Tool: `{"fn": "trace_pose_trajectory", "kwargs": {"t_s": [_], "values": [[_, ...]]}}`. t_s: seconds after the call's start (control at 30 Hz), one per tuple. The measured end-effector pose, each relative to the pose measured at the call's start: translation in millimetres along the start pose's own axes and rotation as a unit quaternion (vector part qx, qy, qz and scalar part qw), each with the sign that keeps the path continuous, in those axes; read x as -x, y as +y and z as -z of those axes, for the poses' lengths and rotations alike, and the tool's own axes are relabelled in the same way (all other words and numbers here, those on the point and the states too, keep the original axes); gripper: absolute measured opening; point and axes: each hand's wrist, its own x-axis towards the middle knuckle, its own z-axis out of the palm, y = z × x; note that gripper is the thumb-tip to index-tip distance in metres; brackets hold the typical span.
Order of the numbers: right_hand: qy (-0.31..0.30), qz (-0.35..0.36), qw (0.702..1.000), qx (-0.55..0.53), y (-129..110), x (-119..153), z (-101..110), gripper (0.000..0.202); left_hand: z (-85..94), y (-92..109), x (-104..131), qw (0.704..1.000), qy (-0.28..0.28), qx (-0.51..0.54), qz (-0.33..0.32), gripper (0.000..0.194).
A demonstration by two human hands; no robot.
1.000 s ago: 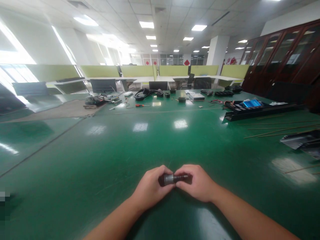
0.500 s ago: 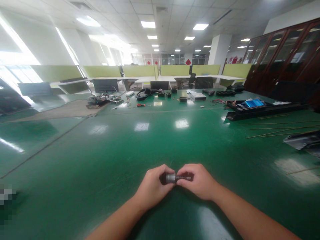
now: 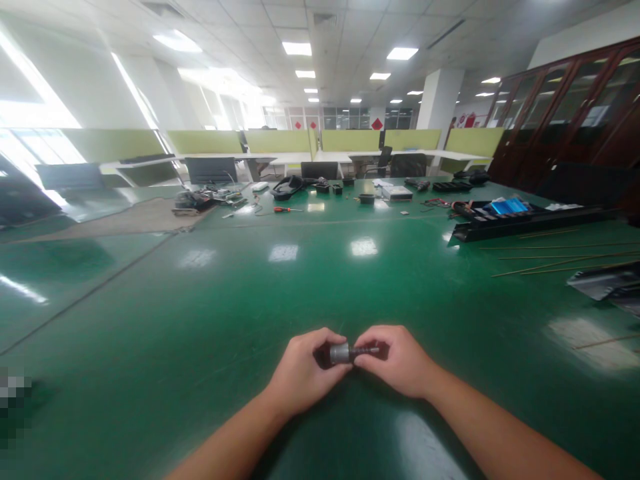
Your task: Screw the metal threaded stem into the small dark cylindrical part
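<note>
Just above the green tabletop (image 3: 225,300), near its front, both hands hold one small metal part between them. It is a grey cylinder (image 3: 339,353) with a thin, dark, ridged shaft (image 3: 366,351) pointing right; its exact kind is too small to tell. My left hand (image 3: 301,369) curls round the cylinder, thumb and forefinger closed on its sides. The fingertips of my right hand (image 3: 397,360) pinch at the shaft close to the cylinder. The shaft's lighter tip shows inside the right hand's curve. The cylinder's left end is partly in shadow within my left palm.
An orange-handled screwdriver (image 3: 285,210) lies farther back, near small black boxes (image 3: 367,199) and a grey-white box (image 3: 397,193). Loose parts (image 3: 210,198) are piled back left. On the right are a long black channel (image 3: 530,223), thin rods (image 3: 560,257) and metal pieces (image 3: 605,280).
My left hand and the grey cylinder have shifted slightly left and up. A little more of the shaft shows between the hands; my right hand has barely moved.
</note>
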Motion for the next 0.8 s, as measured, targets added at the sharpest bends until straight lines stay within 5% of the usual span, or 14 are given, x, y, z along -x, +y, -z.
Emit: {"fn": "trace_pose_trajectory", "kwargs": {"t_s": [0.8], "values": [[0.023,0.000,1.000,0.002,-1.4,0.1,1.6,0.007,0.0,-4.0,1.1,1.000,0.016,0.007,-0.017,0.022]]}}
